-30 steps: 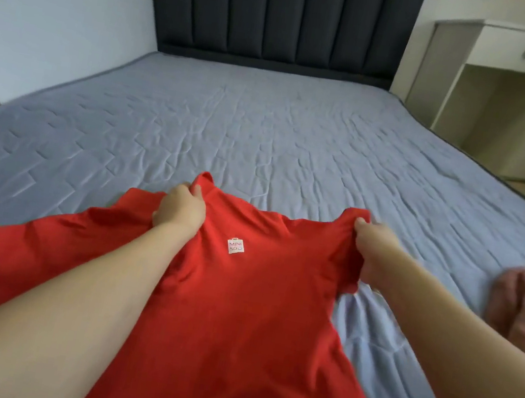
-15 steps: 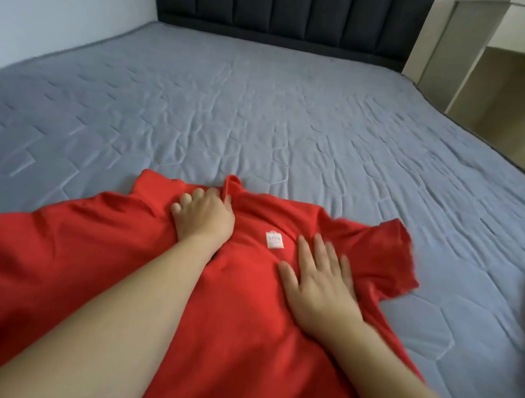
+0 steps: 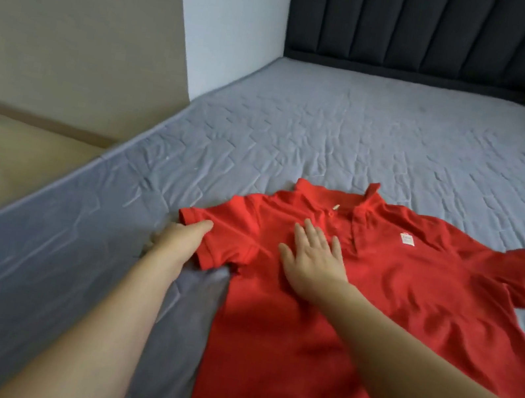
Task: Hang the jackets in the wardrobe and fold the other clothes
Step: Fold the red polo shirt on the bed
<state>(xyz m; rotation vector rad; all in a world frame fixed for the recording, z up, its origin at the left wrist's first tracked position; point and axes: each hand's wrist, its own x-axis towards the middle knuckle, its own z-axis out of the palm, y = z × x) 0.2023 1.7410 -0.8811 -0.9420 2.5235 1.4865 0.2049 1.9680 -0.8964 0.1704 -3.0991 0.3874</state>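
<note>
Over on the left, the left hand (image 3: 179,240) grips the hem of the short sleeve (image 3: 212,242), thumb on top, fingers tucked out of sight beneath. Next along, the right hand (image 3: 311,262) lies flat on the chest of the one red polo shirt (image 3: 392,307), fingers straight and spread, holding nothing. The shirt lies front up on the grey bed (image 3: 370,130), collar toward the dark headboard (image 3: 421,31). One small white label (image 3: 407,239) sits on its chest.
</note>
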